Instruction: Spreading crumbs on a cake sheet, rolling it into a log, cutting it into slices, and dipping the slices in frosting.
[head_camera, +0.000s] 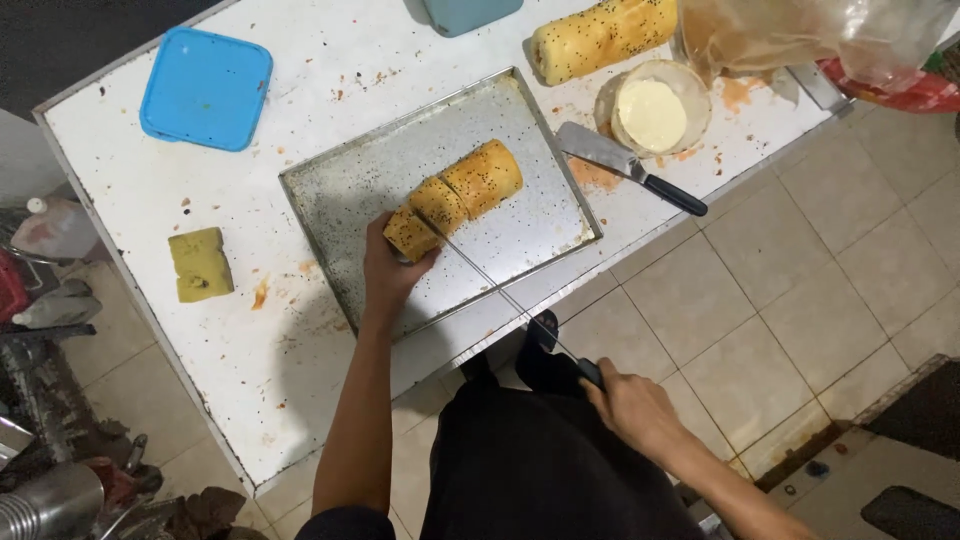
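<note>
A golden bread roll (470, 185) speckled with dark seeds lies on a metal baking tray (520, 130) on the white table. My left hand (390, 265) grips the roll's near end. My right hand (630, 400) holds the black handle of a long thin knife (490, 282). The blade reaches up to the roll and rests in a cut between the end piece and the remaining length. A second cut shows further along the roll.
A second seeded roll (600, 35), a bowl of pale spread (655, 110), a wide scraper (625, 165), a blue lid (205, 88), a yellow sponge (200, 263) and plastic bags (820, 35) lie on the table. Tiled floor is on the right.
</note>
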